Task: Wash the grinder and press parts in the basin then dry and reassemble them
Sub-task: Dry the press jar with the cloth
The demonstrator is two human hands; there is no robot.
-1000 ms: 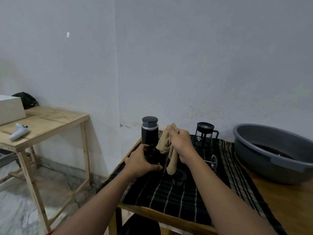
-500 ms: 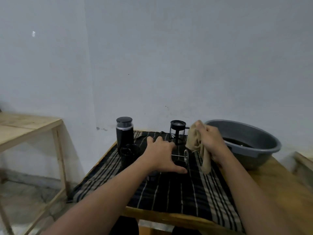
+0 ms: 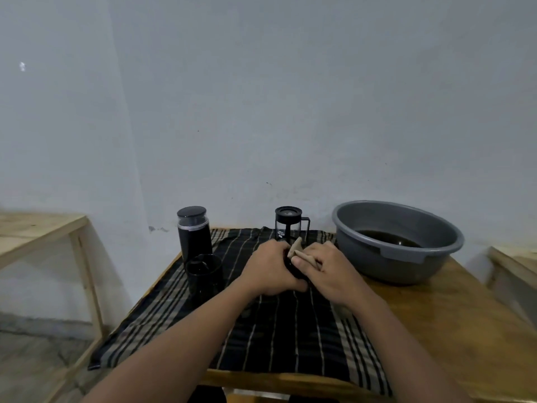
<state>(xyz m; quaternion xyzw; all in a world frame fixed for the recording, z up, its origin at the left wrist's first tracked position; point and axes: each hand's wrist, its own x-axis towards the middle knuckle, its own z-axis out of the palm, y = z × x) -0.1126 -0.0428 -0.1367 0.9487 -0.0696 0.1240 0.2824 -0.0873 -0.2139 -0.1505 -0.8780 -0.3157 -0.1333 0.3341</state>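
Wooden table (image 3: 465, 330) carried a striped cloth (image 3: 276, 330) draped past its left edge. I saw the left hand (image 3: 270, 271) curled round a dark part (image 3: 293, 269) mid-cloth, the right hand (image 3: 331, 271) pinching a beige rag (image 3: 302, 253) onto it; grinder (image 3: 194, 237) and basin (image 3: 363, 257) stood well apart, flanking.

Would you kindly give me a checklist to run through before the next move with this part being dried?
1. Left hand grips the small black part: ok.
2. Right hand holds the tan cloth against that part: ok.
3. Part dry all over: cannot tell, the hands hide it.
4. Grinder body and black cup upright on the striped mat, apart from both hands: ok.
5. Press carafe upright, close behind the hands: ok.
6. Basin with dark water sits apart from the right hand: ok.
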